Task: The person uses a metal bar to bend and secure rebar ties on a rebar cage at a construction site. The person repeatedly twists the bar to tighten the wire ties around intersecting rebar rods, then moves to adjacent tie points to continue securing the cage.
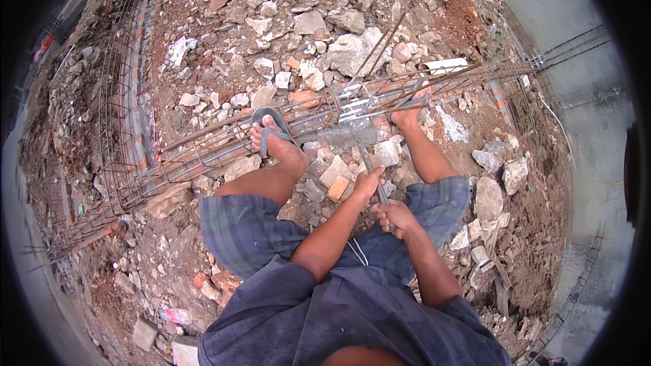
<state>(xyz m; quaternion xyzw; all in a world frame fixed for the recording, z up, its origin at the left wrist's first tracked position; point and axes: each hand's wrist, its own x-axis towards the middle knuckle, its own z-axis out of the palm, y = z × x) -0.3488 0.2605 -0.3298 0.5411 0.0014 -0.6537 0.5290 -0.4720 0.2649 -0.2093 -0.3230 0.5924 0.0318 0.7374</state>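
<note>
Both of my hands are closed round a slim grey metal bar (382, 194) in front of my lap; its exact kind I cannot make out. My left hand (368, 183) grips it higher up, and my right hand (397, 219) wraps its lower end. The bar's far end points toward a rebar cage (224, 129) that runs across the rubble just beyond my hands. My left foot, in a grey flip-flop (260, 116), rests on the cage, and my right foot is at its bars farther right.
Broken concrete and stones (352, 51) cover the ground. Two thin rusty rods (383, 47) stick up from the cage. Another rebar cage (122, 74) runs along the left. A grey wall (583, 122) stands at right, with long bars (576, 42) reaching toward it.
</note>
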